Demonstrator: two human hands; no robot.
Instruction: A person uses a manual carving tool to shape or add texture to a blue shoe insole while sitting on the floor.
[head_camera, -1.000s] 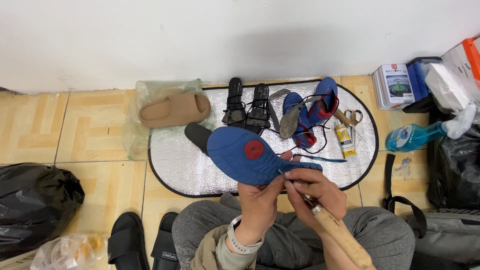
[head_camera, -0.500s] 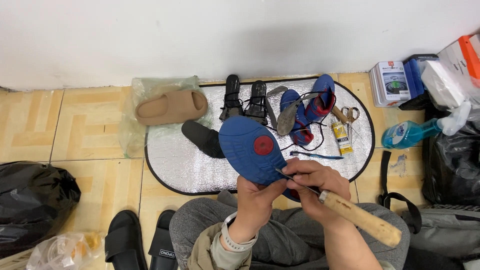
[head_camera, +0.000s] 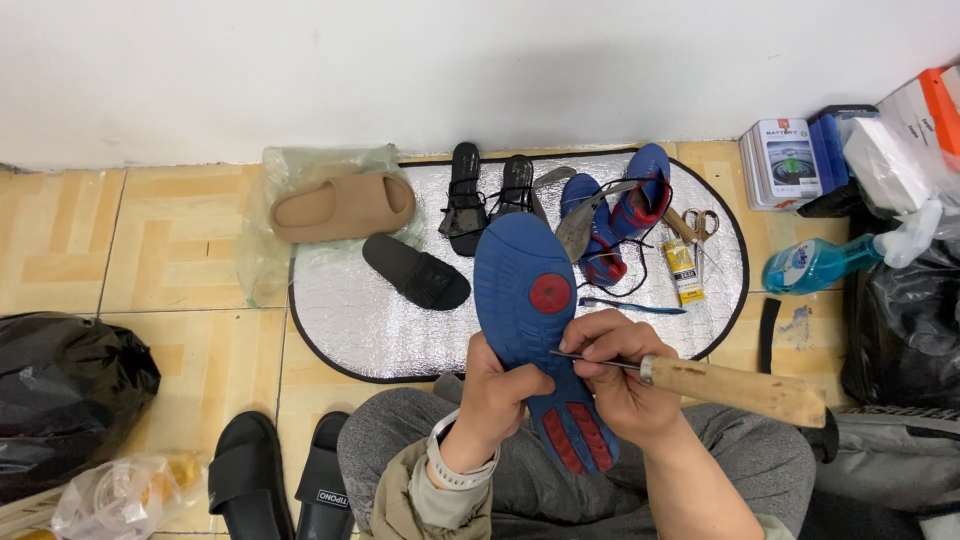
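Note:
My left hand (head_camera: 497, 392) grips a blue shoe (head_camera: 535, 315) from its left side, sole up, with a red round patch and red heel ridges showing. My right hand (head_camera: 617, 370) holds a wooden-handled awl (head_camera: 735, 388), its thin metal point laid across the sole's right edge. The handle sticks out to the right over my knee. Both hands are above my lap, at the near edge of a silver mat (head_camera: 345, 320).
On the mat lie a black insole (head_camera: 415, 271), black strappy sandals (head_camera: 488, 195), a blue and red shoe (head_camera: 620, 212), a glue tube (head_camera: 684, 271), scissors (head_camera: 701, 226) and a toothbrush (head_camera: 630, 306). A tan slide (head_camera: 343, 206), black slides (head_camera: 278, 485), black bags and a blue bottle (head_camera: 815, 265) surround it.
The blue shoe has turned from lying sideways to pointing toe-away, upright in my left hand. The awl handle has swung up and out to the right.

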